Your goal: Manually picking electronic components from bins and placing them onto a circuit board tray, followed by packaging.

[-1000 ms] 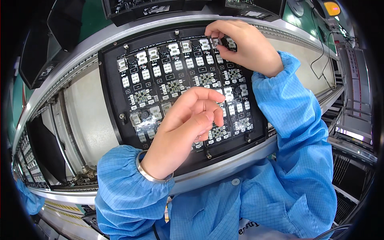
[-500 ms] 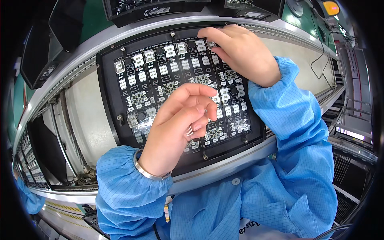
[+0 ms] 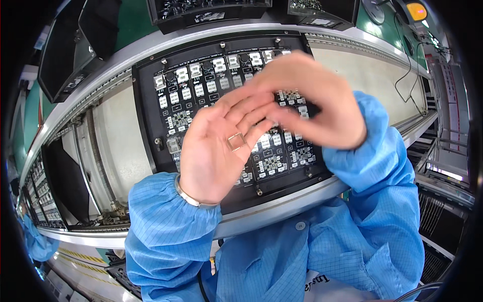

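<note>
My left hand is raised palm up over a black carrier tray that holds rows of small circuit boards. A small square metal frame lies on the palm near the fingers. My right hand, blurred by motion, comes in from the right, and its fingertips meet the fingers of my left hand just above the frame. Whether they pinch anything is not visible. Both arms wear blue sleeves, and a metal bracelet circles my left wrist.
The tray rests on a conveyor with metal rails running left to right. More black trays sit on the far side and a dark one at the upper left. Cables trail at the right. Another person's blue sleeve shows at the lower left.
My left hand has lifted off the boards and turned palm up with the metal frame on it. My right hand left the tray's top right corner and swung down to the left hand.
</note>
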Demonstrator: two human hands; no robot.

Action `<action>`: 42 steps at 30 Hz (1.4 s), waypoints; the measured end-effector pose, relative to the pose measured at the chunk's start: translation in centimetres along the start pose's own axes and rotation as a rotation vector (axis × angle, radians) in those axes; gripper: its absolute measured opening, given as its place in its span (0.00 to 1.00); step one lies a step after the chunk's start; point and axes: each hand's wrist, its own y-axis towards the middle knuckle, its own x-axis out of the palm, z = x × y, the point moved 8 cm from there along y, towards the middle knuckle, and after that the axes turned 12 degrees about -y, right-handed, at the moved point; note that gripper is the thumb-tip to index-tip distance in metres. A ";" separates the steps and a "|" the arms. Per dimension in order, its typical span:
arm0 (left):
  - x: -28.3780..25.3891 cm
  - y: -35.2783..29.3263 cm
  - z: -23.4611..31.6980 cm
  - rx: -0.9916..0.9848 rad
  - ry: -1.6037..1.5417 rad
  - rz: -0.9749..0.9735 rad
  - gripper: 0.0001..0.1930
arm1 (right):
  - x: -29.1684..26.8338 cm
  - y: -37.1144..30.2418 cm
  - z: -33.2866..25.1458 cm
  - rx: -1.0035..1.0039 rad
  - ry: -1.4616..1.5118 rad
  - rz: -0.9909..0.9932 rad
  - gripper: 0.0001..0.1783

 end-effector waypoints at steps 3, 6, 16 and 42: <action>-0.7 0.1 -0.3 -0.037 -0.076 -0.040 0.25 | 1.8 -0.6 -2.6 -0.095 0.059 0.011 0.17; 1.0 0.1 -1.1 0.005 0.008 0.009 0.25 | 2.7 -1.9 -2.3 -0.094 0.033 -0.009 0.17; 1.0 0.3 -2.7 0.049 0.116 -0.160 0.23 | 0.8 -3.6 -1.3 -0.035 0.015 0.142 0.13; -5.9 -5.0 10.8 0.543 0.889 0.241 0.34 | 1.8 -6.7 3.2 0.218 -0.101 -0.031 0.19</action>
